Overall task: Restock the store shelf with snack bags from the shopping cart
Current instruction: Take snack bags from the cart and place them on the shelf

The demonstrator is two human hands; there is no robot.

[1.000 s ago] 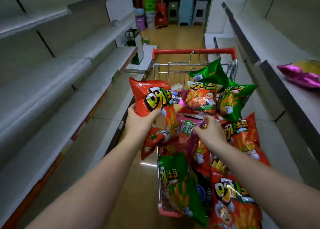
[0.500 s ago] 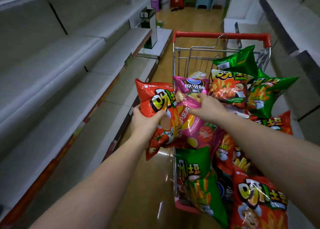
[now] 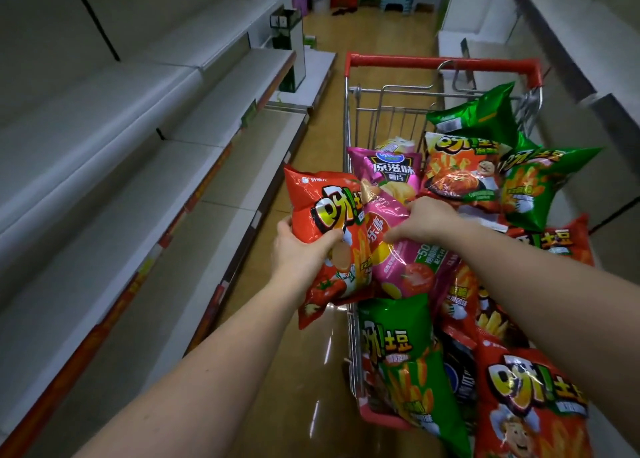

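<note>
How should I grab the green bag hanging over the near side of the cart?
Probably pinch the green bag by its flat top seam, coming from above. It drapes over the cart's rim with that crimped edge uppermost and clear, while the puffy middle would likely slip or crush. Both hands are busy holding other bags.

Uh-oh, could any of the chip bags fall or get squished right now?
Maybe. The left hand holds the red snack bag out past the side of the shopping cart, so a loose grip could drop it on the floor. The right hand grips the pink chip bag near its top, which might crush chips. The green bag hangs over the cart's edge and may slide out.
</note>
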